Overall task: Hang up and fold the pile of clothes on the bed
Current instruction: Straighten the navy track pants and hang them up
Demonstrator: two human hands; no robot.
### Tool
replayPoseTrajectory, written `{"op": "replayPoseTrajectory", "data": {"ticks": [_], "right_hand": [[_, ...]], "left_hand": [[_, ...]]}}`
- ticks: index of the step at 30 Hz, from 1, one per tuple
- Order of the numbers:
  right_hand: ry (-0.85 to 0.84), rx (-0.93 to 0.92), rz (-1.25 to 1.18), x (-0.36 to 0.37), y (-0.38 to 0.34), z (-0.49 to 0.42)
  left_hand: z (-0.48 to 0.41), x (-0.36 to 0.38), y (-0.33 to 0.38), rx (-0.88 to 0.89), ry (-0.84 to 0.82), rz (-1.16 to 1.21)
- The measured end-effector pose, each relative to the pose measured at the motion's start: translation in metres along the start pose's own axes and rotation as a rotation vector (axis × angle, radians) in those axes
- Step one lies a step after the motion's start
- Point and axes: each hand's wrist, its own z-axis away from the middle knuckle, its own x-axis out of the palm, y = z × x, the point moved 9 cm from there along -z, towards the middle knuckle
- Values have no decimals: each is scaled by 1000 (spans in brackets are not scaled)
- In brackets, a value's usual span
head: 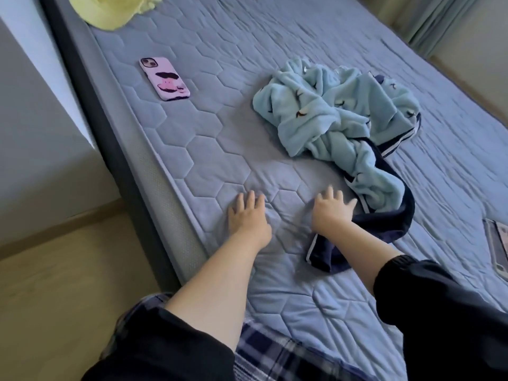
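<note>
On a quilted grey-blue mattress [209, 149], a person pressed both palms flat, fingers straight and spread, gripping nothing. The left hand [248, 215] lay near the bed's edge. The right hand [331, 213] rested just beside a crumpled pile: a pale blue fleece garment [338, 114] tangled with a navy garment [322, 256] trimmed in white stripes. A phone [165, 78] in a pink case lay face down farther up the mattress, well apart from the pile, and a yellow cloth [110, 9] sat at the far corner.
</note>
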Motion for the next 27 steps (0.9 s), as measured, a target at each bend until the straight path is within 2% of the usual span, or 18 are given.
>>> {"op": "replayPoseTrajectory", "data": {"ticks": [3, 6, 8, 12, 16, 18, 20, 21, 24, 25, 27], "right_hand": [[-1, -20, 115, 11, 16, -6], [-67, -16, 7, 22, 32, -11], [-29, -67, -107, 18, 34, -14], [117, -235, -440, -6, 26, -10], [72, -461, -1071, -34, 1, 12], [105, -557, -1157, -48, -7, 27], [173, -640, -1048, -55, -9, 34], [200, -661, -893, -52, -8, 33], [284, -550, -194, -31, 11, 18], [345, -489, -92, -31, 23, 14], [520, -375, -174, -44, 49, 12]], "left_hand": [[-1, 9, 4, -25, 8, -29], [1, 19, 21, 30, -1, 43], [3, 20, 30, 54, -5, 190], [13, 24, 44, 23, -89, 850], [24, 27, 45, 31, -124, 998], [27, 20, 35, -39, -9, 1098], [31, 13, 13, -209, 149, 1213], [36, 11, 2, -302, 217, 1279], [51, 7, -26, -511, 370, 1495], [56, 6, -33, -552, 414, 1529], [65, 6, -42, -610, 480, 1589]]}}
